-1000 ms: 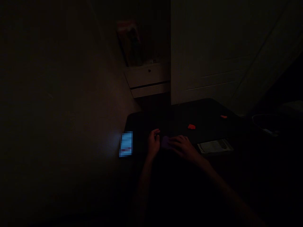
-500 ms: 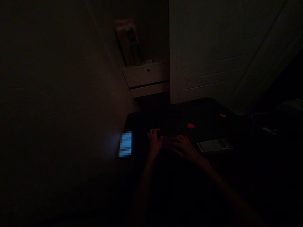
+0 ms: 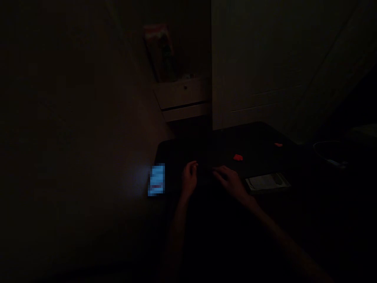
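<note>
Dimly lit throughout; much of the near side is plain black. Two bare forearms reach in from the bottom, the right one on a long slant. The left hand (image 3: pixel 190 177) is over the near part of the dark tabletop (image 3: pixel 212 143), fingers curled, tips toward the other hand. The right hand (image 3: pixel 231 179) is opposite, fingers bent and pointing left. Hands well apart from touching, a dark gap between them. Cannot tell whether either one pinches anything; the space at the fingertips is too dark to read.

Nearest the left hand: a lit screen (image 3: pixel 156 179), blue-white and blocky, at the tabletop's left edge, throwing a bluish glow on the wall (image 3: pixel 129 173) beside it. Nearest the right hand: a flat, pale printed packet (image 3: pixel 268 182), toward the right of the near side, the edge there lost in shadow. Just beyond that hand, a small crumpled red-orange piece (image 3: pixel 238 157) lies on the tabletop. A second, smaller orange-red piece (image 3: pixel 278 145) lies farther right, near the right edge.

Past the right edge, a thin pale loop (image 3: pixel 319 144), material unclear. Beyond the far edge, a pale drawer unit (image 3: pixel 184 96) with a round knob or lock; on it, a tilted box-like object (image 3: pixel 159 51), reddish at top, blurred. Right of these, a tall pale panel (image 3: pixel 250 63), possibly a door.
</note>
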### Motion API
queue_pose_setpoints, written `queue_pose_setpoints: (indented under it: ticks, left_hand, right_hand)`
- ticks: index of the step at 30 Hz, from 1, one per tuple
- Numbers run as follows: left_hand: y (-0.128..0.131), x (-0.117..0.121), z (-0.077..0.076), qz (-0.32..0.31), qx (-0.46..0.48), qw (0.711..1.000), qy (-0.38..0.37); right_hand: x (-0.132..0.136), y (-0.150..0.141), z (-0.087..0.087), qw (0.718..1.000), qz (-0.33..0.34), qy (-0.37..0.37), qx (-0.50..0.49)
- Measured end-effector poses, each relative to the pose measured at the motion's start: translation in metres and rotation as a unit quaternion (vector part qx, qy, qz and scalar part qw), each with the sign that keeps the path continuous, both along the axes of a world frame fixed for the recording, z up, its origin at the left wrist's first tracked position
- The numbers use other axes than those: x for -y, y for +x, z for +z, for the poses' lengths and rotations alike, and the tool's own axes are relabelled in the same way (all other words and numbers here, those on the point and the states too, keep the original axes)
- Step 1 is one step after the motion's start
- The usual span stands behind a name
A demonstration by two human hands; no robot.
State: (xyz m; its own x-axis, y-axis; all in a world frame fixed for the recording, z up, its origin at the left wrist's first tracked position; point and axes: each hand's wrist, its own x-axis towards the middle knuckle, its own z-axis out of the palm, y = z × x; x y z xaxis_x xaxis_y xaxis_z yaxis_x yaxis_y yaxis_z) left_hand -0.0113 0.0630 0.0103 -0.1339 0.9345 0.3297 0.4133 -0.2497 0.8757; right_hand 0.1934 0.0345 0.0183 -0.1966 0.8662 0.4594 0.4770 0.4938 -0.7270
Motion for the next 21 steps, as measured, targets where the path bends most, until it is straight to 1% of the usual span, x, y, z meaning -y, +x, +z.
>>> queue_pose_setpoints:
  ticks: [2, 3, 5, 6, 8, 10, 12, 14, 16, 18, 21]
  left_hand:
    - [0.001, 0.002, 0.002, -0.005, 0.027, 1.0, -0.011]
    - [0.002, 0.002, 0.003, -0.005, 0.033, 0.999, -0.014]
    - [0.003, 0.003, 0.003, -0.001, 0.023, 1.0, -0.013]
    - [0.003, 0.003, 0.003, 0.001, 0.007, 1.0, -0.011]
    - [0.005, 0.003, 0.001, 0.006, -0.035, 0.999, -0.001]
    - [0.006, 0.004, 0.0, 0.009, -0.082, 0.996, 0.013]
    - [0.007, 0.005, 0.0, 0.013, -0.119, 0.993, 0.023]
    - [0.007, 0.007, 0.001, 0.015, -0.137, 0.99, 0.028]
    - [0.007, 0.009, 0.003, 0.012, -0.142, 0.989, 0.037]
    - [0.006, 0.01, 0.004, 0.009, -0.146, 0.988, 0.047]
    - [0.006, 0.01, 0.005, 0.002, -0.162, 0.986, 0.049]
  right_hand:
    - [-0.01, -0.005, 0.003, 0.996, -0.046, -0.037, -0.065]
    - [-0.014, -0.006, 0.004, 0.994, -0.059, -0.054, -0.081]
    - [-0.02, -0.007, 0.005, 0.991, -0.092, -0.075, -0.068]
    - [-0.02, -0.007, 0.005, 0.99, -0.107, -0.078, -0.038]
    - [-0.018, -0.005, 0.004, 0.986, -0.139, -0.076, 0.053]
    - [-0.014, -0.002, 0.003, 0.973, -0.167, -0.076, 0.142]
    - [-0.01, 0.002, 0.003, 0.962, -0.178, -0.071, 0.194]
    - [-0.008, 0.005, 0.005, 0.962, -0.157, -0.038, 0.22]
    - [-0.008, 0.007, 0.008, 0.963, -0.1, 0.017, 0.248]
    - [-0.009, 0.006, 0.012, 0.957, -0.034, 0.063, 0.281]
    - [-0.01, 0.001, 0.018, 0.945, 0.034, 0.095, 0.31]
